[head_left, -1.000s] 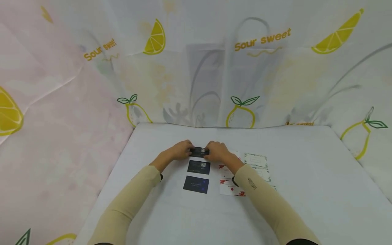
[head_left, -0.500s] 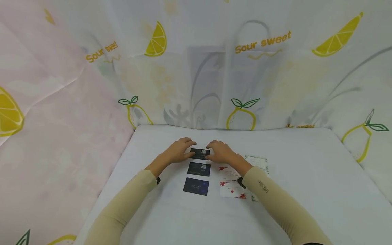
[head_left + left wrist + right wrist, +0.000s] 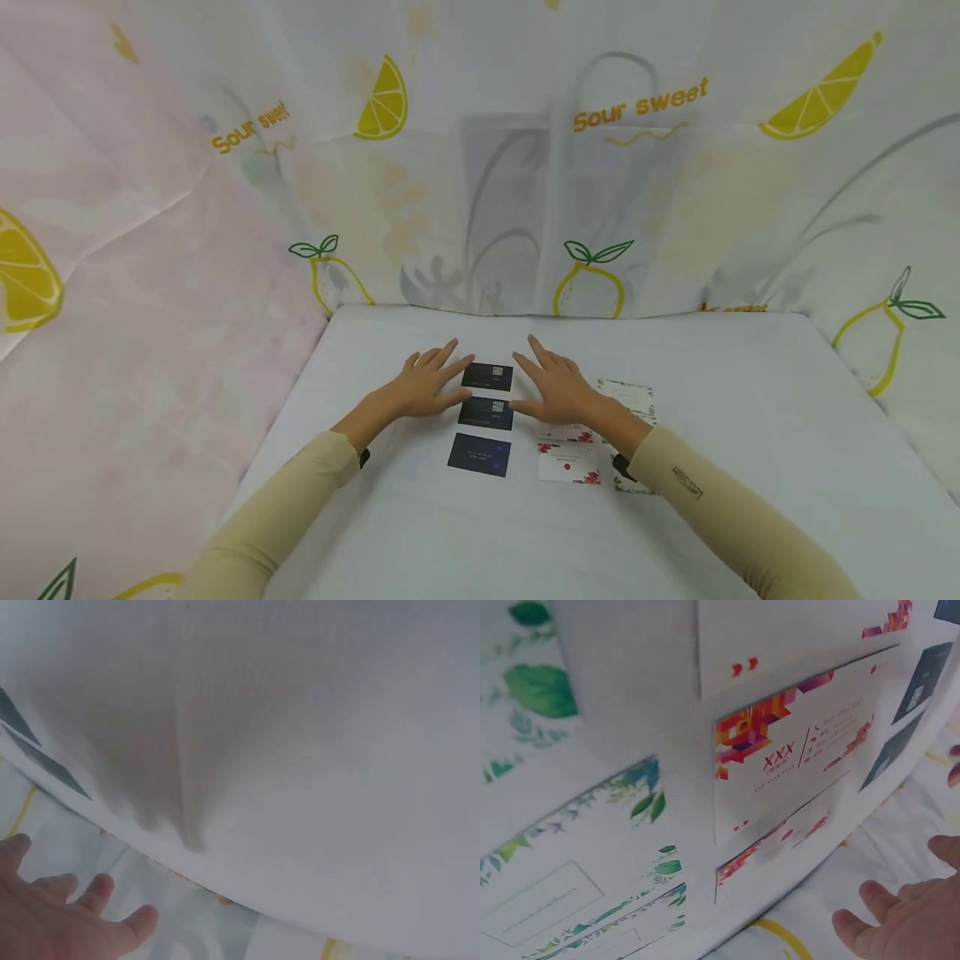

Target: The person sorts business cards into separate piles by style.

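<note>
The right forearm (image 3: 723, 504) partly hides red-patterned cards (image 3: 567, 463) and leaf-bordered cards (image 3: 626, 393). Three dark business cards (image 3: 486, 416) form a column, the farther two between left hand (image 3: 423, 387) and right hand (image 3: 561, 393), whose fingers, earlier pinching the farthest, are now spread.

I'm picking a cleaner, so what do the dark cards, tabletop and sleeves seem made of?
Dark cards: smooth paper or plastic, unclear which; thin, printed, sharp corners.
Tabletop: probably matte cloth, creased in the left wrist view.
Sleeves: likely matte stretch fabric, close-fitting with wrinkles.
</note>
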Tool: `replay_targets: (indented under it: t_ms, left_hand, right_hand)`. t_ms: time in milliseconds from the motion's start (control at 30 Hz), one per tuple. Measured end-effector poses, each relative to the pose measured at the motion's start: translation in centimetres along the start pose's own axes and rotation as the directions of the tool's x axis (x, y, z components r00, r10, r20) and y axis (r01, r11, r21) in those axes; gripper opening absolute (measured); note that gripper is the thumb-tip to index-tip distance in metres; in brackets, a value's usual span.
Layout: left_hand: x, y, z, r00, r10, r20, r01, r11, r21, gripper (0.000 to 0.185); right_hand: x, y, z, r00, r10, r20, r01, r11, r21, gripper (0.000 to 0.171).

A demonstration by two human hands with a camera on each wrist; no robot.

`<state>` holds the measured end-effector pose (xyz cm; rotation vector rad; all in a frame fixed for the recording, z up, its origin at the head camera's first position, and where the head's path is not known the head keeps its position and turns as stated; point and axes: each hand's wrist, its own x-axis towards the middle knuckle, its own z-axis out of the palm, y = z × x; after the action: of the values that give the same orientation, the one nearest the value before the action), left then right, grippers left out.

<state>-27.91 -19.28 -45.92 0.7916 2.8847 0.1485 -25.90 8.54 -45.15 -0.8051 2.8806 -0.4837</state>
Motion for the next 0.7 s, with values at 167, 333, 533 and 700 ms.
replay_targets:
  t_ms: [167,333,533,700]
  left_hand:
    - [-0.7,1.6,-1.3,0.996,0.083,-0.043,-0.084,0.996,-0.033,0.071]
    - [-1.1,3.1,-1.9,0.988,0.139,-0.062,-0.142,0.989,-0.041,0.07]
    - [-1.6,3.6,-1.4,0.994,0.101,-0.051,-0.105,0.991,-0.077,0.061]
    - [-1.1,4.3,-1.3,0.988,0.149,-0.043,-0.152,0.986,-0.074,0.058]
  right_hand:
    - [-0.9,0.1,0.4,0.998,-0.018,-0.066,0.021,0.998,0.053,0.077]
    - [-1.3,-0.6,0.6,0.995,0.023,-0.099,-0.016,0.998,0.067,0.066]
    - [-1.6,-2.0,0.6,0.992,0.03,-0.122,-0.013,0.99,0.141,0.05]
    - [-1.3,-2.2,0.7,0.99,0.058,-0.125,-0.038,0.988,0.151,0.042]
